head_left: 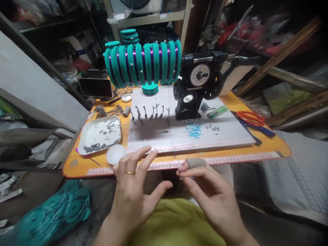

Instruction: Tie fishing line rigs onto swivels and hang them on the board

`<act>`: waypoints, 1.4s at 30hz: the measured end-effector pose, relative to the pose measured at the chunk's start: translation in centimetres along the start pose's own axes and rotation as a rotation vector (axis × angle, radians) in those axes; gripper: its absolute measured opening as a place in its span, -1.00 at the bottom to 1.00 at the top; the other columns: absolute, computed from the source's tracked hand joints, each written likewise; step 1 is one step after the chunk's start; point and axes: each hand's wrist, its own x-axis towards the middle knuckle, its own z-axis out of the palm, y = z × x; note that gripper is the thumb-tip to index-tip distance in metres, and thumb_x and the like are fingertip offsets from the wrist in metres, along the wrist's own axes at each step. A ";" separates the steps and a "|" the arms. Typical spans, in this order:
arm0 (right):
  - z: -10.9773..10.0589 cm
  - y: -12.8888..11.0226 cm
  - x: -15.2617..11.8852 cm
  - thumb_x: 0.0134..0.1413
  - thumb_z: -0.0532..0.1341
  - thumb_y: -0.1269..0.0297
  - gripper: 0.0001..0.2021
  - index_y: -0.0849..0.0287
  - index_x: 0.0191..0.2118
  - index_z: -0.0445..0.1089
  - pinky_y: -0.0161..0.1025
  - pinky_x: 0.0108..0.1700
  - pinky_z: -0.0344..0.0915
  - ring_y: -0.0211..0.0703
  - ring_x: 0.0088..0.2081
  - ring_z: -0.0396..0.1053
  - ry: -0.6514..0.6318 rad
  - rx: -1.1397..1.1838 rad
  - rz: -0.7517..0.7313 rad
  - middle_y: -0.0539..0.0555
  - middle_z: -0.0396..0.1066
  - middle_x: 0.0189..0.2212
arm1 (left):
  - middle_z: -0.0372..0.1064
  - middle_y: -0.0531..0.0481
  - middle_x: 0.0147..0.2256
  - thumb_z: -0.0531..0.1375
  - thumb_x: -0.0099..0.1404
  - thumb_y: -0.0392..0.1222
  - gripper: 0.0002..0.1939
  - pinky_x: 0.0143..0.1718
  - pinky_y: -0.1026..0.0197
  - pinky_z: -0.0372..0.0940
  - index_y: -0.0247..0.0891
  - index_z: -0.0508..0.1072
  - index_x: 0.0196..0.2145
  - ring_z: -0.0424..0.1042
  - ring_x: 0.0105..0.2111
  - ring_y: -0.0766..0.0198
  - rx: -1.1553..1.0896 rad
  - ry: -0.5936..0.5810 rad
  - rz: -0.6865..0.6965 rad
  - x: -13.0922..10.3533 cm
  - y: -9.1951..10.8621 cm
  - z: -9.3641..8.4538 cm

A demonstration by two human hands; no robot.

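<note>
My left hand point(135, 184), a ring on one finger, is open at the table's front edge with its fingers spread and nothing in them. To its right, my right hand point(212, 194) pinches a thin blue pin point(188, 178), mostly hidden by the fingertips. A grey-brown wrap covers one finger of that hand. Ahead of the hands, a row of teal spools point(143, 65) with purple thread between them sits on a black hand-cranked winder point(191, 102); white pin heads dot the spools. Fine lines hang down from it, with small dark weights point(151, 115) on several.
On the white board point(153, 136) lie a pile of blue pins point(193, 130), small grey pieces point(214, 127) and a green cutter point(217, 111). A white tray point(83, 140), white dome point(116, 154) and phone point(96, 87) are left; red-handled scissors point(249, 118) and pliers point(261, 130) right.
</note>
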 end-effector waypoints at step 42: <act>0.0 1.1 -1.7 0.24 0.26 0.28 -0.95 0.06 -0.25 0.49 -0.39 -0.18 0.49 -0.33 -0.34 0.50 0.060 0.541 0.347 0.01 0.49 -0.19 | 0.41 0.00 -0.37 0.21 0.29 -0.40 -0.86 -0.41 0.30 0.33 -0.23 0.51 -0.25 0.41 -0.38 0.32 -0.804 -0.097 -0.330 0.0 3.8 2.9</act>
